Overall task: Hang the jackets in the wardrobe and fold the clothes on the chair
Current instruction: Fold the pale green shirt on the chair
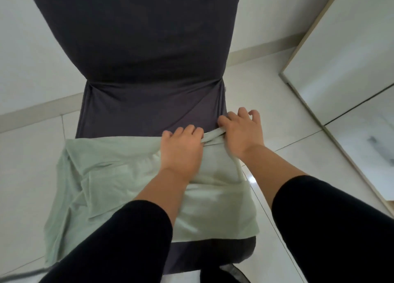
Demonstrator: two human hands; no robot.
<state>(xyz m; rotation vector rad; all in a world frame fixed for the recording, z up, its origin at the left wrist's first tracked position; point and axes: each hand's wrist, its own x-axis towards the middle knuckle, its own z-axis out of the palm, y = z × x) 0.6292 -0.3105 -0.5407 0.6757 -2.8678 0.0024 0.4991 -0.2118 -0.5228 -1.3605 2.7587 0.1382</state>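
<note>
A pale green garment (119, 182) lies spread over the seat of a chair (149, 103) that wears a dark grey stretch cover. The cloth covers most of the seat, from roughly its middle down to just short of the near edge, where a strip of dark cover shows. On the seat's left side the garment spills over the edge and hangs down toward the floor (27, 154); on the right it reaches the seat's right edge.

Both hands are at the garment's far edge, toward the right half of the seat. The left hand (181, 148) lies palm down on the cloth, its fingers curled over the far edge, gripping the fabric there. The right hand (243, 131) sits just beside it at the seat's far right corner, fingers bent and spread, with a narrow folded strip of the green cloth running under its palm toward the left hand; whether it pinches that strip or only presses on it I cannot tell. Both forearms come out of black sleeves (332, 225).

The floor is pale glossy tile. A white wardrobe (341, 54) with a light wooden edge stands to the right of the chair.
</note>
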